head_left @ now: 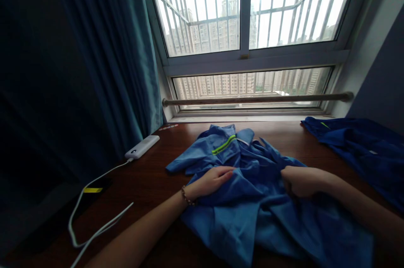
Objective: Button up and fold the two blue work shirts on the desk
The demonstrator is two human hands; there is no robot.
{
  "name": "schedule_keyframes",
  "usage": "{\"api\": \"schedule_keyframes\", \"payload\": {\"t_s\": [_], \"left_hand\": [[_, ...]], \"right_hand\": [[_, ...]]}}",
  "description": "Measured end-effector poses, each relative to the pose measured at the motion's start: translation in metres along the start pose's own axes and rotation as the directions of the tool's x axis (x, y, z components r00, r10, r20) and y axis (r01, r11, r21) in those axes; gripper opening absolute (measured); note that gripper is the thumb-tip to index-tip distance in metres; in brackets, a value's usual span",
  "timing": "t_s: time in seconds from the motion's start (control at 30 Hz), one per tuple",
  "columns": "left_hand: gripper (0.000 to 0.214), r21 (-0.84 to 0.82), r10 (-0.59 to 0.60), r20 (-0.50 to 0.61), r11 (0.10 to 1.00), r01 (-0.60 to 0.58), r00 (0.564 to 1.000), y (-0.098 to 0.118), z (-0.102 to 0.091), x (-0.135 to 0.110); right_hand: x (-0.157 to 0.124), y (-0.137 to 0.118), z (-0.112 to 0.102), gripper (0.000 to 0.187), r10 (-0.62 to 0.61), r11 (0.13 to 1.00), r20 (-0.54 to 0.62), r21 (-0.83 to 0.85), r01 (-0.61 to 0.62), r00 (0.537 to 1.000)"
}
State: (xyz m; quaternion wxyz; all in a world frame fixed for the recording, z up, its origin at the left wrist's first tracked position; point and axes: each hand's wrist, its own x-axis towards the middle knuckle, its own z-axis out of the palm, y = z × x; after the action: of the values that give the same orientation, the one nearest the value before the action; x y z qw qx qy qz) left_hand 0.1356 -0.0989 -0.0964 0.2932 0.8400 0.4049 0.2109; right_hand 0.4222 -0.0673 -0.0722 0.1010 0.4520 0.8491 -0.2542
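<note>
The left hand (pixel 210 180) lay flat, fingers outstretched, on a crumpled blue jacket (pixel 252 213) spread over the dark wooden worktop (pixel 151 179). The right hand (pixel 299 180) clenched its thin fabric.

The right hand (pixel 301 180) buries its fingertips in folds of the blue jacket (pixel 252 217), whose near hem runs off the bottom edge, and the right edge cuts off the darker garment (pixel 362 146).

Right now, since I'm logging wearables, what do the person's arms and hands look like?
Both forearms are bare, with no sleeves in view. The left hand and right hand are ungloved. A dark beaded bracelet circles the left wrist; the right wrist shows none.
</note>
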Motion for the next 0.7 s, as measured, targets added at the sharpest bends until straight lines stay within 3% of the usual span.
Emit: {"api": "schedule_keyframes", "payload": {"t_s": [0.03,0.07,0.1,0.17,0.23,0.27,0.33,0.4,0.47,0.6,0.7], "left_hand": [[0.042,-0.027,0.031,0.019,0.999,-0.031,0.999,0.008,0.005,0.000],[0.041,-0.025,0.039,0.002,0.999,-0.039,0.999,0.013,0.010,-0.001],[0.042,0.009,0.035,-0.042,0.999,-0.034,0.999,0.014,0.013,-0.001],[0.049,0.157,0.023,-0.150,0.988,0.001,0.988,0.008,0.017,-0.001],[0.054,0.358,-0.005,-0.193,0.931,0.075,0.981,-0.008,0.016,0.000],[0.056,0.448,-0.047,-0.192,0.884,0.130,0.980,-0.018,0.014,0.000],[0.056,0.567,-0.188,-0.223,0.774,0.284,0.957,-0.040,0.007,0.002],[0.054,0.612,-0.329,-0.301,0.654,0.446,0.895,-0.061,-0.001,0.002],[0.052,0.630,-0.400,-0.367,0.558,0.540,0.840,-0.077,-0.009,0.001],[0.049,0.676,-0.368,-0.439,0.466,0.570,0.820,-0.090,-0.016,-0.003],[0.048,0.699,-0.334,-0.480,0.413,0.583,0.811,-0.087,-0.014,-0.004]], "right_hand": [[-0.005,0.000,-0.006,0.026,-0.068,0.992,0.042,0.114,0.063,0.997],[-0.009,-0.001,-0.011,0.028,-0.129,0.973,-0.009,0.191,0.128,0.992],[-0.010,-0.004,-0.014,0.030,-0.169,0.957,-0.140,0.214,0.196,0.976],[-0.004,-0.010,-0.014,0.031,-0.213,0.953,-0.462,0.097,0.288,0.861],[0.010,-0.009,-0.005,0.037,-0.259,0.960,-0.614,-0.077,0.270,0.745],[0.019,-0.004,0.001,0.043,-0.277,0.960,-0.626,-0.152,0.235,0.728],[0.036,0.014,0.014,0.055,-0.263,0.958,-0.601,-0.254,0.132,0.754],[0.050,0.037,0.023,0.057,-0.206,0.958,-0.602,-0.283,0.034,0.772],[0.058,0.058,0.025,0.053,-0.155,0.965,-0.635,-0.262,-0.022,0.757],[0.063,0.080,0.018,0.048,-0.078,0.986,-0.716,-0.159,-0.053,0.694],[0.065,0.093,0.015,0.062,0.051,0.994,-0.757,-0.026,-0.108,0.651]]}}
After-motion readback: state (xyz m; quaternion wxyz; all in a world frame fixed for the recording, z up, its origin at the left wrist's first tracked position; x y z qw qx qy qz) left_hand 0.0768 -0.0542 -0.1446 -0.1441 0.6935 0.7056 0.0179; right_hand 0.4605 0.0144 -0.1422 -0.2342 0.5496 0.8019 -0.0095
